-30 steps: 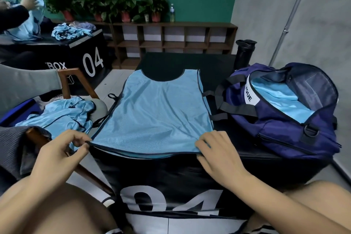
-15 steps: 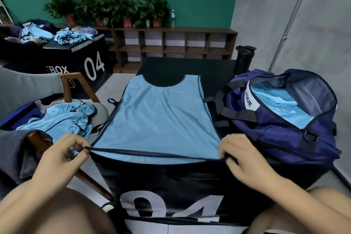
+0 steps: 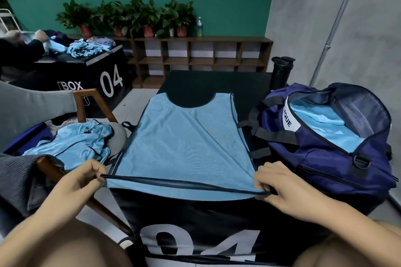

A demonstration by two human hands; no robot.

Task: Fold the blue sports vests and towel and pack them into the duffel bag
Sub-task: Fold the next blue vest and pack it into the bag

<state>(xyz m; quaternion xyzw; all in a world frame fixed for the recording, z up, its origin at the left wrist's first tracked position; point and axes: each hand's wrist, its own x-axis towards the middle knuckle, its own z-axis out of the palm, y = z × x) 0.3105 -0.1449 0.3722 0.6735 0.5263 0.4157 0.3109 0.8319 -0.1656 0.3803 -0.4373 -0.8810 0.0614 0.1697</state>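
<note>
A light blue mesh sports vest (image 3: 188, 141) lies flat on the black box (image 3: 204, 219) marked 04, neck hole at the far end. My left hand (image 3: 80, 182) pinches the vest's near left hem corner. My right hand (image 3: 280, 186) pinches the near right corner, and the dark hem is stretched taut between them, lifted slightly off the box. To the right on the box lies the open navy duffel bag (image 3: 338, 158) with light blue fabric (image 3: 325, 125) inside it. A crumpled heap of more blue vests (image 3: 73, 145) rests on the chair at my left.
A wooden-armed chair (image 3: 86, 102) stands at the left. A black bottle (image 3: 282, 71) stands behind the bag. Another black box (image 3: 86, 71) at far left holds blue garments, with another person's hands (image 3: 26, 36) working there. A shelf with potted plants (image 3: 134, 17) lines the green wall.
My right hand slid from the middle of the hem out to the right corner and pinched it. Both hands pulled the hem taut and raised it a little.
</note>
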